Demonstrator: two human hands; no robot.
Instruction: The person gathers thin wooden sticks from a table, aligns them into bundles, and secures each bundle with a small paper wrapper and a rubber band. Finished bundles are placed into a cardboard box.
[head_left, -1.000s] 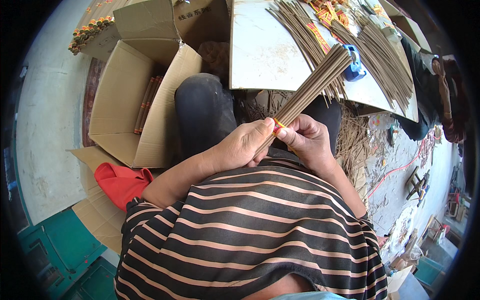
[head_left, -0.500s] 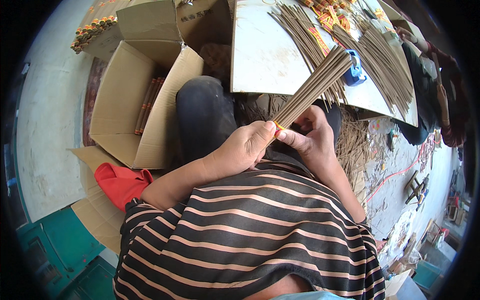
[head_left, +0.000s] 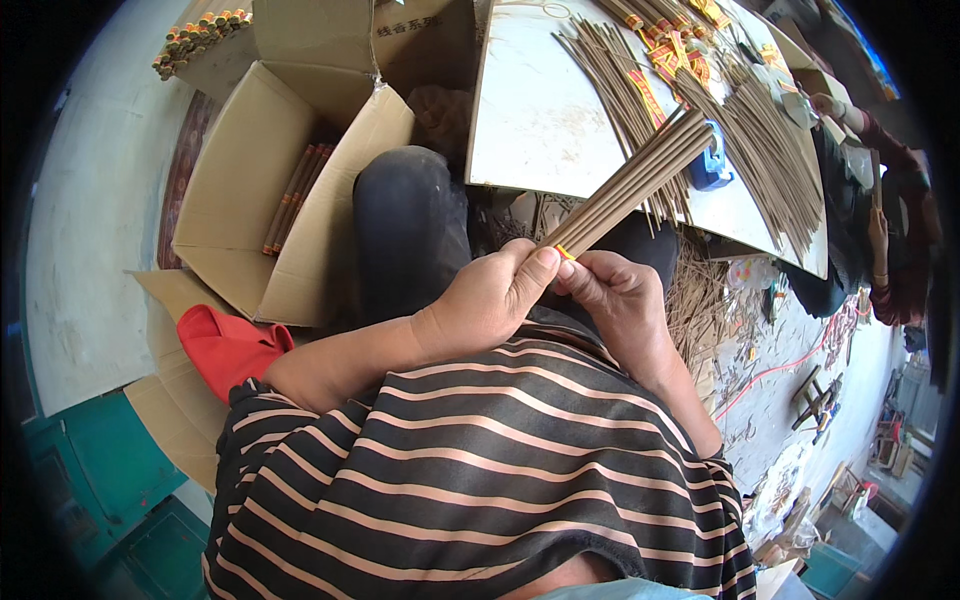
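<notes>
A bundle of brown incense sticks [head_left: 632, 183] slants up to the right in front of my body. My left hand [head_left: 492, 298] is closed around its lower end. At that end shows a small red-and-yellow paper band [head_left: 564, 253]. My right hand [head_left: 622, 300] is closed beside it, thumb and fingers pinched at the band; the lower end of the bundle is hidden by both hands. Loose incense sticks [head_left: 610, 85] lie on the white table [head_left: 520, 120] beyond, near a blue tape dispenser [head_left: 711, 165].
An open cardboard box [head_left: 225, 190] at left holds banded bundles [head_left: 298, 200]. A red cloth [head_left: 230, 350] lies below it. More bundles [head_left: 200, 42] are stacked far left. Red-yellow paper bands [head_left: 680, 55] lie on the table. A co-worker's hand [head_left: 828, 106] is at far right. Scattered sticks [head_left: 705, 300] cover the floor.
The bundle has tilted slightly lower to the right. My right hand's fingers have curled in from a more spread pose, closer around the band. The view has shifted a little.
</notes>
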